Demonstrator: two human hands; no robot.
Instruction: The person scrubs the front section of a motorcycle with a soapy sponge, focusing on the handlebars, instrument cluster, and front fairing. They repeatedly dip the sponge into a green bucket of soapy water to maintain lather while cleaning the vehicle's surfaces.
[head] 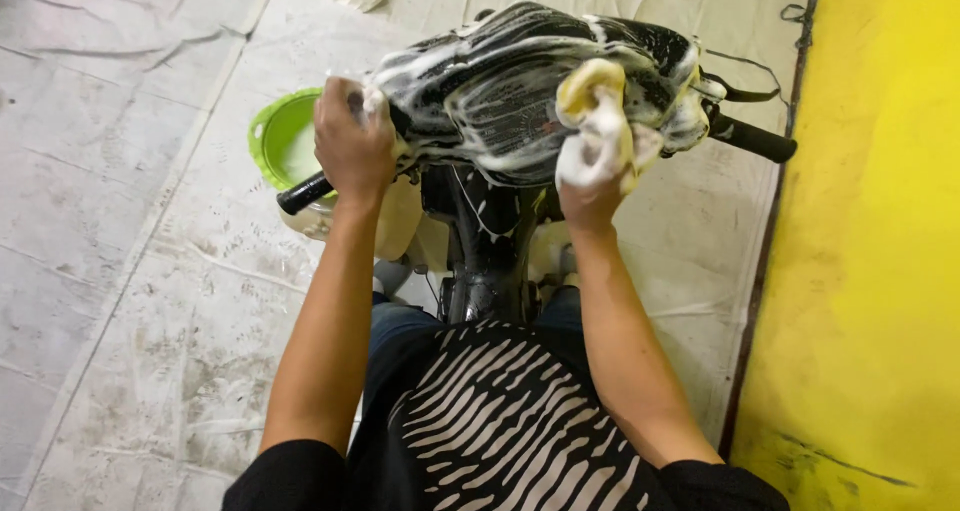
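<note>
My right hand [592, 166] grips a sudsy yellow sponge [597, 111] against the soapy black motorbike cowl [500, 81], centre frame; my left hand [352, 141] clasps the black handlebar [305, 193], whose long axis crosses the frame.

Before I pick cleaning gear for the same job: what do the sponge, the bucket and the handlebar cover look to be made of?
Sponge: soft yellow foam, squashed and lathered in the right hand. Bucket: likely plastic, bright green with a smooth moulded rim. Handlebar cover: seemingly glossy black plastic, shiny between the suds streaks. The left hand holds by the grip, which looks like matte black rubber.
</note>
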